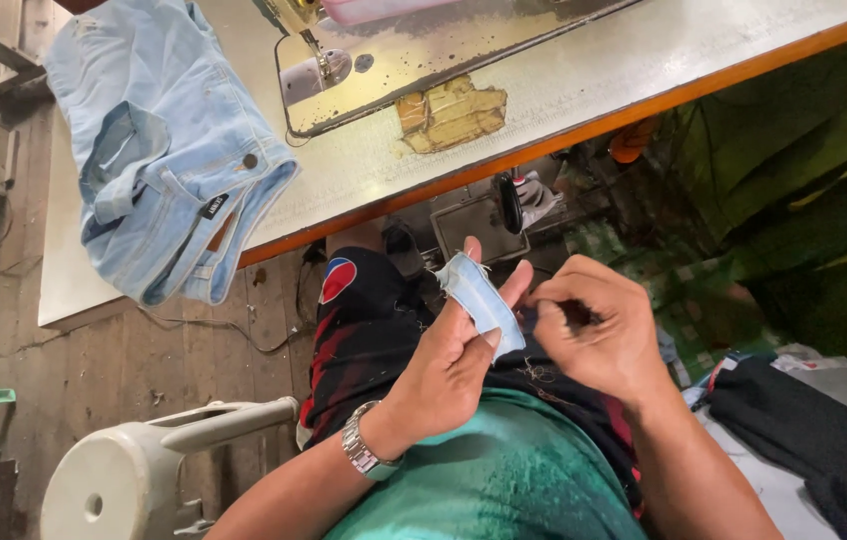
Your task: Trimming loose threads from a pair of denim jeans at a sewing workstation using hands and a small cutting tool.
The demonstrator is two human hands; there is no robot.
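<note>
Sewing surface [584, 90] w/ jeans [159, 150] above lap. Left hand [454, 365] fingers pinch the denim strip [481, 297]; right hand [599, 335] clenched beside it, contents unclear. Keep strip taut, edges aligned.

The small strip [482, 298] pinched in the left hand [454, 365] is pale blue denim cloth, matt, frayed at its end. The jeans [159, 140] are the same faded denim (one dull metal button), lying on a worn, scuffed table [584, 80] with a wooden edge. The wristwatch [364, 452] is shiny metal.
</note>
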